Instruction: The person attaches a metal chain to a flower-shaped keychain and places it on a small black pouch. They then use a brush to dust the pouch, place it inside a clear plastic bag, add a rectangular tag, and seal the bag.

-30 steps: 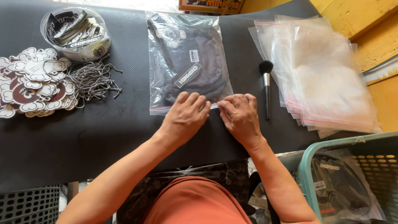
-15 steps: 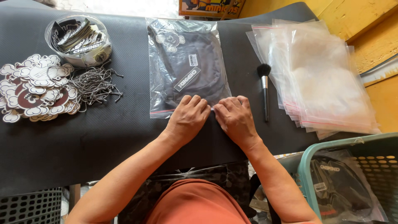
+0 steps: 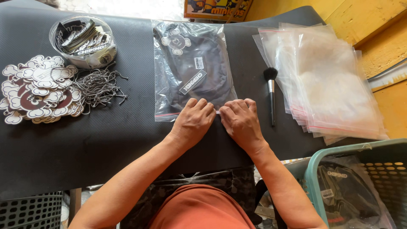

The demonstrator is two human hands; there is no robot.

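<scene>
Black brush (image 3: 271, 91) beside fingers (image 3: 237, 108) pressing flat on bagged garment (image 3: 193, 70).

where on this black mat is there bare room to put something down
Widest bare patch: the mat below the tags and cords, left of the left hand. A narrow strip runs between cords and bagged garment. Crowded: around the brush and bag stack.

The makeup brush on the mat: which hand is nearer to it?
Right. The right hand rests on the bag's near edge just left of the brush; the left hand lies beyond it, further left.
</scene>
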